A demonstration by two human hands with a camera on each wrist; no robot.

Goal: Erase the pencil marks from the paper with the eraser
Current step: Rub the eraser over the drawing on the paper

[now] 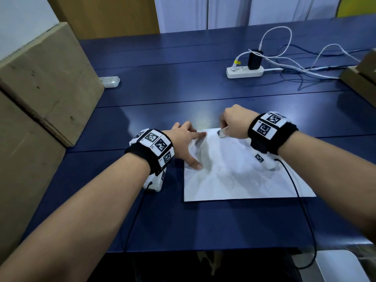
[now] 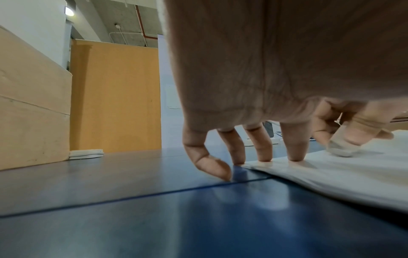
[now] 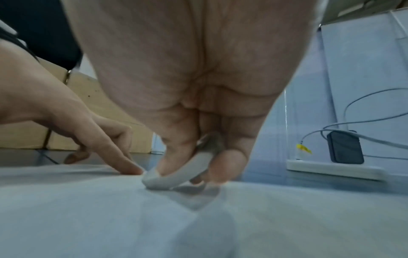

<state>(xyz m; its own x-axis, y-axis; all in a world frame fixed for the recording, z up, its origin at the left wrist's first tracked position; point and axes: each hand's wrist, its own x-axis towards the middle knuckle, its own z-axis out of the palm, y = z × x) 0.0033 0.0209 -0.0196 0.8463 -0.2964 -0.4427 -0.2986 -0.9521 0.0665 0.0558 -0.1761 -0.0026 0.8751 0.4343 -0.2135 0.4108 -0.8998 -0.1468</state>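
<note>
A white sheet of paper (image 1: pixel 240 176) with faint pencil marks lies on the blue table (image 1: pixel 162 94). My left hand (image 1: pixel 187 139) presses its far-left corner flat with spread, straight fingers (image 2: pixel 295 144); the thumb rests on the paper's left edge. My right hand (image 1: pixel 234 123) pinches a white eraser (image 1: pixel 221 132) between thumb and fingers. The eraser's lower end (image 3: pixel 170 179) touches the paper (image 3: pixel 198 218) near its far edge, close to my left index fingertip (image 3: pixel 130 167). In the left wrist view the eraser (image 2: pixel 342 149) sits just right of my fingers, on the paper (image 2: pixel 331 174).
Cardboard boxes (image 1: pixel 40 88) stand along the left side. A white power strip (image 1: pixel 244 71) with a black charger (image 1: pixel 254 60) and loose cables lies at the far right, with another box (image 1: pixel 360 78) beyond. A small white strip (image 1: pixel 109 81) lies at the far left.
</note>
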